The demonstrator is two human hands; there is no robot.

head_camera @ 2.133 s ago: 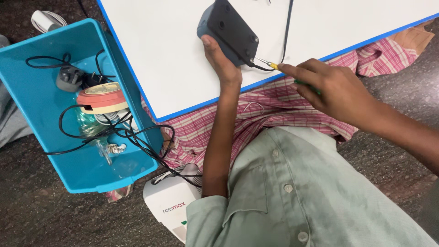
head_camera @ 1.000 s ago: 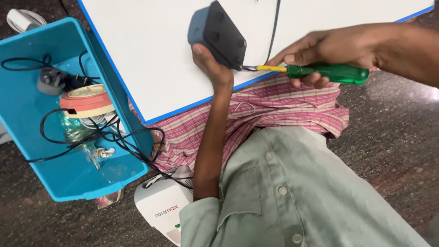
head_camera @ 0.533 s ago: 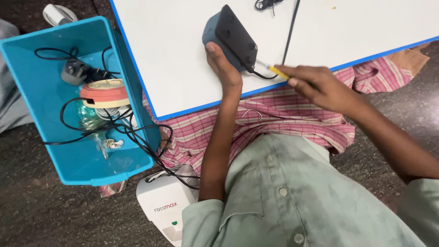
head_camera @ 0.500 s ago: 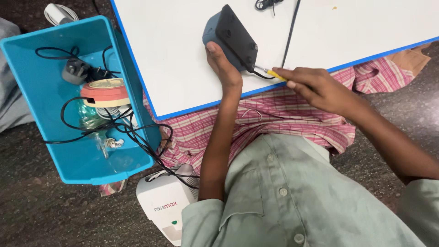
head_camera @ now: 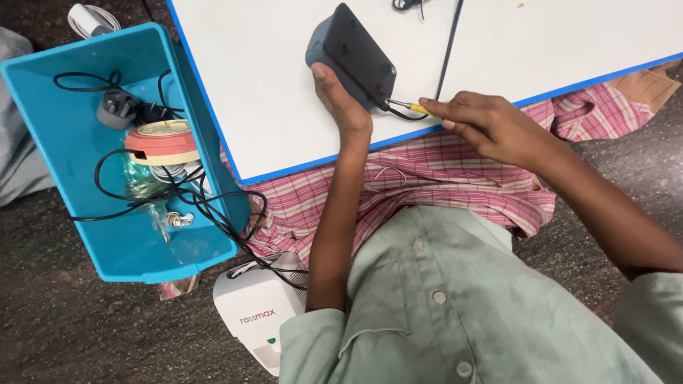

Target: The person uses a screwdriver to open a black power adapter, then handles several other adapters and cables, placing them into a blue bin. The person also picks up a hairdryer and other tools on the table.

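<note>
Head view — left hand [head_camera: 341, 107] grips the dark box [head_camera: 352, 53], right hand [head_camera: 491, 128] grips the screwdriver [head_camera: 409, 107].

I count one dark box [head_camera: 353, 57] in my left hand [head_camera: 340, 107] and one screwdriver [head_camera: 409, 108] in my right hand [head_camera: 491, 128]. Under both hands lies one white board [head_camera: 263, 85]. Left of my left hand sits one blue bin [head_camera: 64, 206] holding one tape roll [head_camera: 162, 142] and one plug [head_camera: 117, 108]. Below it stands one white device [head_camera: 256, 313].
</note>
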